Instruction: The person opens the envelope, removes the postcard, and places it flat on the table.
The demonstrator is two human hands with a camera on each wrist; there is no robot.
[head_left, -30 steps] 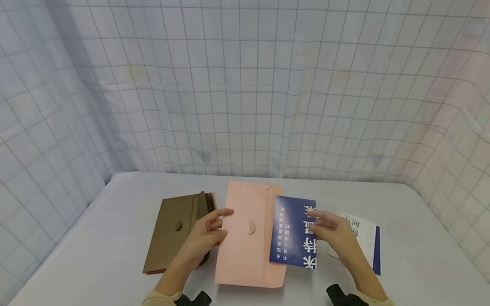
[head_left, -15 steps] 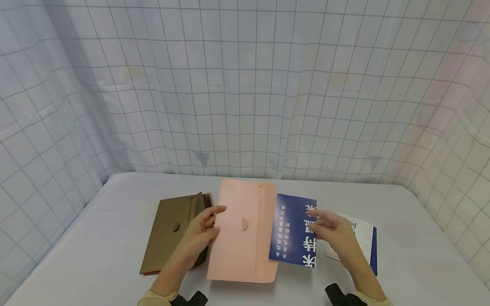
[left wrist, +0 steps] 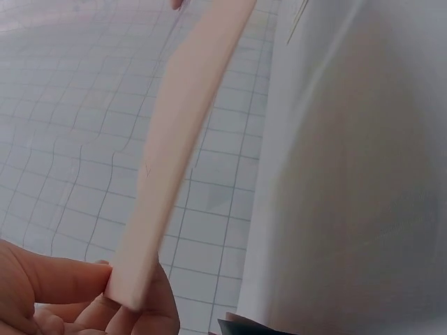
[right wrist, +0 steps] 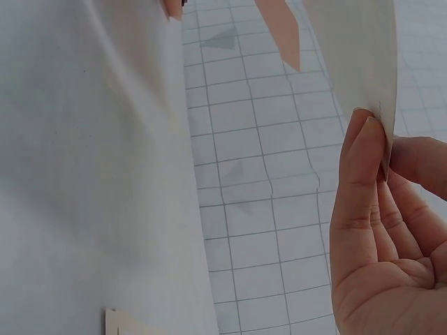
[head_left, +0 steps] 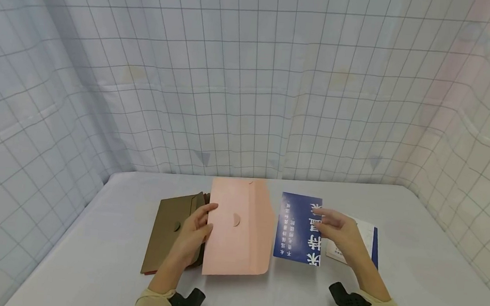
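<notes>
My left hand (head_left: pixel 191 234) pinches the left edge of a pink envelope (head_left: pixel 225 248), its half-round tab facing me and its flap side to the right. In the left wrist view the envelope (left wrist: pixel 164 160) shows nearly edge-on, gripped at its lower end between thumb and fingers. A blue card (head_left: pixel 295 230) with white printed characters is held by its right edge in my right hand (head_left: pixel 343 232). The right wrist view shows the card's pale back (right wrist: pixel 360 56) pinched between thumb and fingertips. A narrow gap separates card and envelope.
Olive-brown envelopes (head_left: pixel 168 234) lie stacked on the white table (head_left: pixel 284 302) at left, partly behind my left hand. White-and-blue cards (head_left: pixel 366 234) lie at right behind my right hand. A checked curtain (head_left: pixel 249 100) surrounds the table's back and sides.
The pink envelope has moved left with my left hand and turned slightly. The blue card, which overlapped the envelope before, has shifted a little right and now stands apart from it.
</notes>
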